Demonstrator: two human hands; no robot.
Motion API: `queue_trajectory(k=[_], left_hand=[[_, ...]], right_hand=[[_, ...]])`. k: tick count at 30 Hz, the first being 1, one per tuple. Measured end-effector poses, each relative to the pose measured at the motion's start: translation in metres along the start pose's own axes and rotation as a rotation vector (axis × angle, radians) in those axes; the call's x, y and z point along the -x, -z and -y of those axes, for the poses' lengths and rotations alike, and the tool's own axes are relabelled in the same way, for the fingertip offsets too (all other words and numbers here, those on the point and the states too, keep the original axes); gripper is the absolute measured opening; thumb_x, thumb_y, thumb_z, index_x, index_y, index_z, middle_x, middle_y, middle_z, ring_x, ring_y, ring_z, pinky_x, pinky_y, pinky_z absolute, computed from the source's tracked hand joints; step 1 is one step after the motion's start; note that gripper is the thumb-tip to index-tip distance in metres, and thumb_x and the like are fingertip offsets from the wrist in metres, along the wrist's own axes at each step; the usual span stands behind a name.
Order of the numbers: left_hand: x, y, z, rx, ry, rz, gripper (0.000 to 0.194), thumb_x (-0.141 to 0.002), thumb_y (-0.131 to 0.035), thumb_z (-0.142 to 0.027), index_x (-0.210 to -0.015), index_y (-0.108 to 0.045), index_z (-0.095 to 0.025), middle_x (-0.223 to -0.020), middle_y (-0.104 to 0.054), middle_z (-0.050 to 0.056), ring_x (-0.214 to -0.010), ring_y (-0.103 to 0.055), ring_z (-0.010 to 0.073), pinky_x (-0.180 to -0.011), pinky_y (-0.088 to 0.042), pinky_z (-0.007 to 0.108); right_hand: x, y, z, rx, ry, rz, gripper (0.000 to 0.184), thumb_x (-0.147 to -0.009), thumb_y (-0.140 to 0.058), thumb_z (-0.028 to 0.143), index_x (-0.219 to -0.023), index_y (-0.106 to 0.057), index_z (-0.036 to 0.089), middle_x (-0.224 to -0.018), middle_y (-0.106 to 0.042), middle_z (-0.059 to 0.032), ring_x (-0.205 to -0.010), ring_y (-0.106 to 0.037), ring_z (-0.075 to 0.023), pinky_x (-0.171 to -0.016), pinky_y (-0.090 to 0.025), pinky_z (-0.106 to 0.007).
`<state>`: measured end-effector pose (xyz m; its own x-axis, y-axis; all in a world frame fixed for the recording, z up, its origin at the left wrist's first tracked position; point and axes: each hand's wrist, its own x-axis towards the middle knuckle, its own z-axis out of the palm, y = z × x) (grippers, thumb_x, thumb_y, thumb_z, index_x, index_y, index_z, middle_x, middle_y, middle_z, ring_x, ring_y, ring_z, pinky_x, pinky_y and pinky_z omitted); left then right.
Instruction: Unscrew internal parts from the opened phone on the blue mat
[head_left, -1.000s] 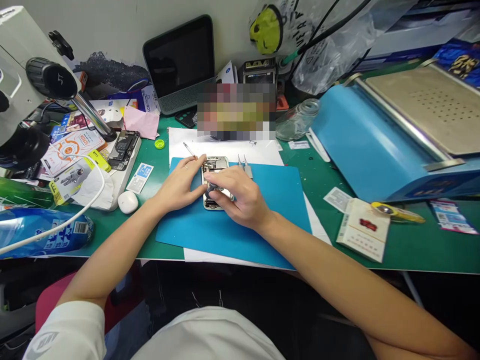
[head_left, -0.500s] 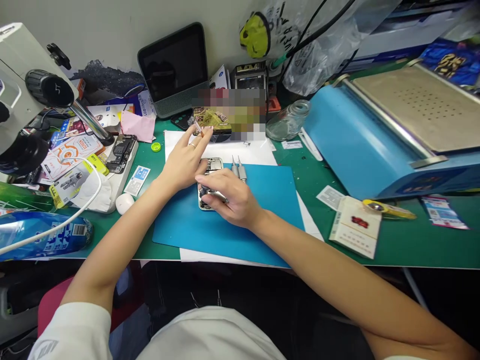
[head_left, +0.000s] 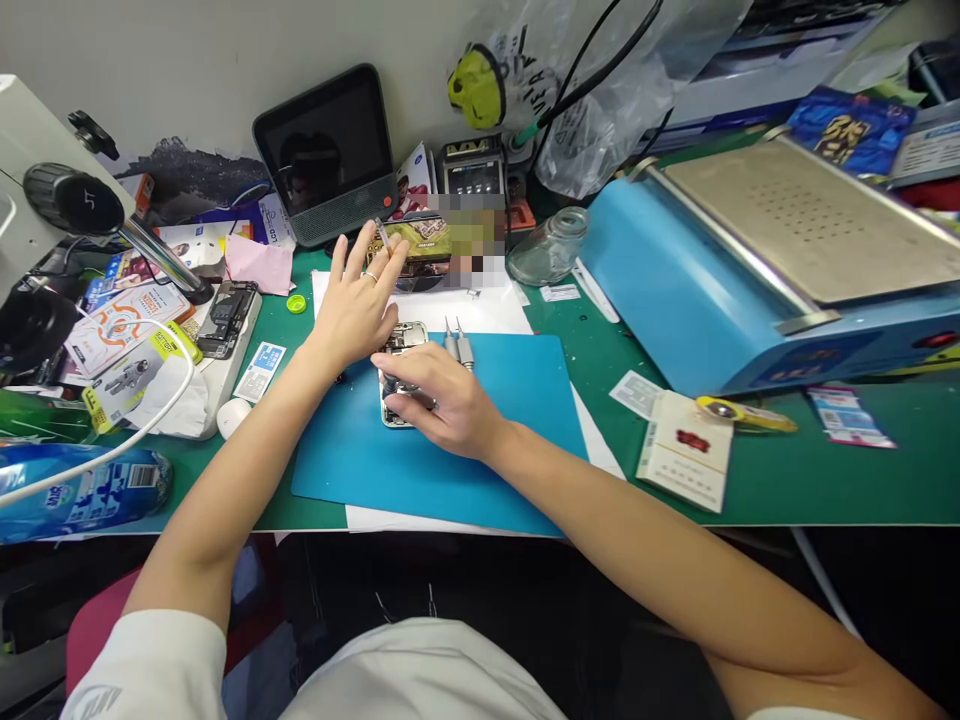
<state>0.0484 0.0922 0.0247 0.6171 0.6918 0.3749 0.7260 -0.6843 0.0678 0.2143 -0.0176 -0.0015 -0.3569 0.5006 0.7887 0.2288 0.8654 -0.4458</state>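
Pale wall (head_left: 172,60) rises behind a cluttered green desk (head_left: 787,490), seen from the head camera. Near the desk's front edge lies a blue mat (head_left: 450,490), partly covering white paper (head_left: 487,312). An opened phone (head_left: 407,338) rests on the mat near its far edge, its inner parts showing, though the right hand (head_left: 446,400) hides much of it. That hand's thumb and forefinger are closed around a small dark tool (head_left: 388,384) over the phone; whether its tip touches cannot be told. The left hand (head_left: 354,315) is raised with fingers spread, a thin stick (head_left: 383,235) caught between two of them, its thumb near the phone's upper left corner. Two grey tools (head_left: 458,348) lie just beside the phone, on its right. Beyond the paper, a dark screen (head_left: 326,150) leans back and a glass jar (head_left: 547,250) lies tilted next to a blue machine (head_left: 652,290). A microscope (head_left: 71,200) stands at the far left.
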Motion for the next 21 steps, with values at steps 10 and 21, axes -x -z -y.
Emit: queue_trajectory(k=[10,21], left_hand=[[0.091,0.090,-0.045,0.259,0.220,-0.059,0.057,-0.104,-0.052,-0.035,-0.158,-0.043,-0.023,-0.150,-0.061,0.013,-0.134,-0.060,0.0297,-0.112,-0.050,0.046],[0.386,0.085,-0.175,0.393,0.847,-0.113,0.025,-0.096,-0.060,-0.027,-0.114,-0.077,-0.034,-0.104,-0.082,0.001,-0.078,-0.078,0.0208,-0.072,-0.066,0.033]], right_hand=[[0.001,0.001,0.002,-0.030,-0.026,-0.002,0.049,-0.103,-0.056,0.015,-0.149,-0.049,0.029,-0.103,-0.077,-0.0051,-0.097,-0.069,-0.0219,-0.085,-0.061,-0.040],[0.002,0.001,0.004,-0.032,-0.005,-0.052,0.055,-0.101,-0.058,0.010,-0.152,-0.051,0.029,-0.109,-0.078,-0.0060,-0.101,-0.070,-0.0226,-0.088,-0.059,-0.040]])
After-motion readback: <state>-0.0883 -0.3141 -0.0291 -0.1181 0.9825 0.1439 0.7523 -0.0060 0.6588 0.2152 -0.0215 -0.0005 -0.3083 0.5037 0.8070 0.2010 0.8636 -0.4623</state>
